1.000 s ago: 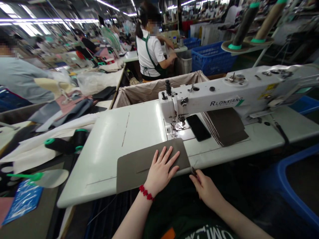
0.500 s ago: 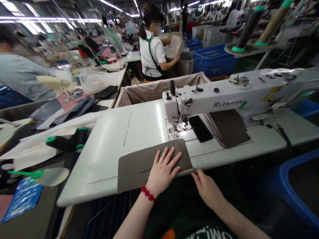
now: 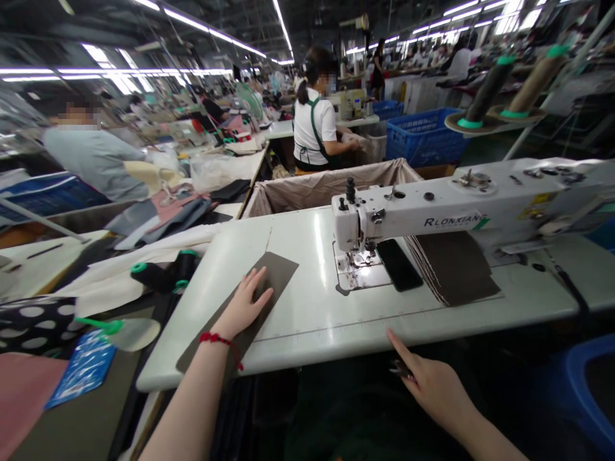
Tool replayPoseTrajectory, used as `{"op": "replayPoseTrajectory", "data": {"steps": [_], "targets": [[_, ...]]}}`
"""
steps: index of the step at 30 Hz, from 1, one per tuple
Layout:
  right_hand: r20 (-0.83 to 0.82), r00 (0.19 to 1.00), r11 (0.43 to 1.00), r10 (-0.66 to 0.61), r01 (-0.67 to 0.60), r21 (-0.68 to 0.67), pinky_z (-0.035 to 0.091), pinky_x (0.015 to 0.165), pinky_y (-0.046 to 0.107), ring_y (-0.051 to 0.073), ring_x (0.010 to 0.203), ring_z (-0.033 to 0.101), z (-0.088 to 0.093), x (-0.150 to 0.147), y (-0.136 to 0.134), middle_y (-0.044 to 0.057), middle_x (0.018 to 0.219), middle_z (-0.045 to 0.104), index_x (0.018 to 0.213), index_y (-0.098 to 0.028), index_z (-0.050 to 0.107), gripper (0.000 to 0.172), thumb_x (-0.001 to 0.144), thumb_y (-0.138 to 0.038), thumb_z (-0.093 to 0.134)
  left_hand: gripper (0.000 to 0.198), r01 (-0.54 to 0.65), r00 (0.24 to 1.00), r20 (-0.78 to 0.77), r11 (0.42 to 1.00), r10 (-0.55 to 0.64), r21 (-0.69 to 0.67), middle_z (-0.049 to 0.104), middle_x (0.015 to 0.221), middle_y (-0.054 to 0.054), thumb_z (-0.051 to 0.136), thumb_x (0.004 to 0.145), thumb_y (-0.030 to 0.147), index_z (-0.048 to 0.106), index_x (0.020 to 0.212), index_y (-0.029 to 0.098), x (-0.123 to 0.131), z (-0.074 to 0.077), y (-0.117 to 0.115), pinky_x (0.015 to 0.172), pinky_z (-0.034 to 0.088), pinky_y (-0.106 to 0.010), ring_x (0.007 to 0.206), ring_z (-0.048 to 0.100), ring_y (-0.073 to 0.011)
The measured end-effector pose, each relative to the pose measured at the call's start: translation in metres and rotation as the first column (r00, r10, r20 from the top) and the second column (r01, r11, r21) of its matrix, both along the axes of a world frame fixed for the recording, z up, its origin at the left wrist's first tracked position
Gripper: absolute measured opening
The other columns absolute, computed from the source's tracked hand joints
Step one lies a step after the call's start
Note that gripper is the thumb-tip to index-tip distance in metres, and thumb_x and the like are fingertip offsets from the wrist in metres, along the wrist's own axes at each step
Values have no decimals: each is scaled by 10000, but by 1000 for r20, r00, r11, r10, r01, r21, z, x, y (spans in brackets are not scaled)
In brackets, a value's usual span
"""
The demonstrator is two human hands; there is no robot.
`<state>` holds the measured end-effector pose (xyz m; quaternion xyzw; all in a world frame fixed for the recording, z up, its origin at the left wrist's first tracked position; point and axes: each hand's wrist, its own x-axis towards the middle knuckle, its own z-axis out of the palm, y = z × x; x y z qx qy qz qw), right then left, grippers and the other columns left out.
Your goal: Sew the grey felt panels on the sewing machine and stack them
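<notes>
My left hand (image 3: 244, 306) lies with fingers spread on a grey-brown fabric panel (image 3: 281, 267), which is turned at a slant on the left part of the sewing table (image 3: 312, 346). The wrist and forearm cover part of the panel. My right hand (image 3: 432, 387) is at the table's front edge, index finger stretched out and the other fingers curled around small dark metal thread snips (image 3: 402, 370), mostly hidden by the palm. The white sewing machine (image 3: 432, 208) stands behind, its needle area apart from both hands.
A black phone (image 3: 400, 264) lies beside the needle plate, left of a stack of dark panels (image 3: 454, 269). Black thread spools (image 3: 156, 276) lie on the left. A cloth-lined bin (image 3: 288, 195) stands behind the table. Co-workers sit farther back, one in a white shirt (image 3: 314, 134).
My left hand has slid the panel leftwards and turned it to a slant. My right hand has moved slightly right and down, its index finger now extended. The view has shifted.
</notes>
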<state>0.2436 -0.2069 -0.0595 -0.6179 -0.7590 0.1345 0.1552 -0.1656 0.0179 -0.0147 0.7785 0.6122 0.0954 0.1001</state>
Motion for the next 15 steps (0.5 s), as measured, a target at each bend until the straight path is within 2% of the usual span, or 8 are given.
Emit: {"op": "replayPoseTrajectory", "data": {"steps": [2, 3, 6, 8, 11, 13, 15], "targets": [[8, 999, 999, 34, -34, -1, 466, 550, 256, 169, 612, 642, -8, -1, -5, 14, 812, 702, 1515, -232, 200, 730, 840, -163, 466, 587, 77, 995, -59, 997, -78, -23, 294, 1547, -26, 385, 934, 529, 296, 1479, 328, -16, 2, 4, 1141, 196, -521, 1434, 225, -278], [-1, 998, 998, 69, -69, 2, 477, 570, 260, 169, 626, 642, -11, -1, -8, 20, 824, 702, 1496, -228, 264, 697, 833, -155, 467, 564, 42, 995, -95, 999, -43, -18, 282, 1552, -4, 375, 936, 533, 306, 1468, 359, -22, 0, 6, 1141, 167, -541, 1435, 222, -276], [-51, 987, 989, 151, -151, 4, 512, 657, 272, 171, 714, 660, -17, 2, -19, 37, 907, 706, 1289, -240, 543, 475, 826, -152, 475, 557, -224, 962, -145, 973, 230, 58, 249, 1563, -36, 296, 955, 531, 301, 1475, 333, -37, -7, 19, 1114, 129, -614, 1439, 198, -303], [-90, 989, 993, 118, -119, -9, 522, 685, 269, 166, 749, 670, -18, 10, -26, 34, 956, 708, 1165, -253, 609, 355, 851, -170, 466, 598, -325, 932, -143, 943, 332, 71, 247, 1557, -114, 236, 964, 524, 300, 1486, 239, -46, -9, 34, 1092, 155, -638, 1432, 205, -333], [-130, 991, 1000, -13, 11, -12, 520, 691, 244, 154, 771, 675, -15, 42, -37, 19, 996, 698, 1188, -290, 588, 329, 885, -229, 474, 617, -306, 939, -144, 950, 311, 57, 266, 1547, -136, 262, 959, 514, 316, 1480, 187, -56, -5, 54, 1111, 213, -555, 1424, 242, -307], [-127, 980, 988, -150, 155, 25, 513, 710, 240, 163, 826, 674, -9, 83, -45, 22, 1029, 686, 1242, -314, 557, 353, 894, -303, 497, 602, -249, 955, -156, 967, 254, 48, 290, 1544, -93, 348, 937, 513, 346, 1467, 226, -59, 1, 58, 1123, 215, -515, 1421, 254, -292], [-102, 927, 925, -361, 370, 91, 504, 751, 263, 183, 885, 664, -1, 140, -58, 36, 1083, 674, 1250, -324, 548, 365, 896, -392, 493, 586, -222, 955, -187, 972, 232, 75, 340, 1524, -78, 387, 924, 509, 391, 1443, 238, -60, 7, 54, 1107, 239, -517, 1404, 286, -307]]}}
